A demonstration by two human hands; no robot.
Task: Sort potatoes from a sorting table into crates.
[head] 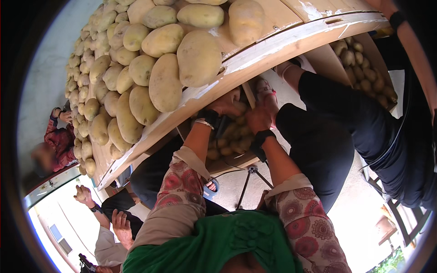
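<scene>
Both my hands reach below the edge of a wooden table (205, 99), over a box of potatoes (230, 140). My left hand (228, 104) is partly in shadow beside the box's upper side, its fingers bent; whether it grips the wooden box rim or a potato cannot be told. To its right, my right hand (258, 119) is closed around the end of the box's wooden rim (248, 94). Black bands sit on both wrists. Above, many loose potatoes (165, 82) lie on the tabletop.
A second box of potatoes (365, 73) stands under the table at the right. A co-worker's dark-trousered legs (341, 116) are close on my right. Another person's hand (82, 196) holds a potato at the lower left; a person in red (59, 146) is across the table. A tripod (252, 169) stands below the box.
</scene>
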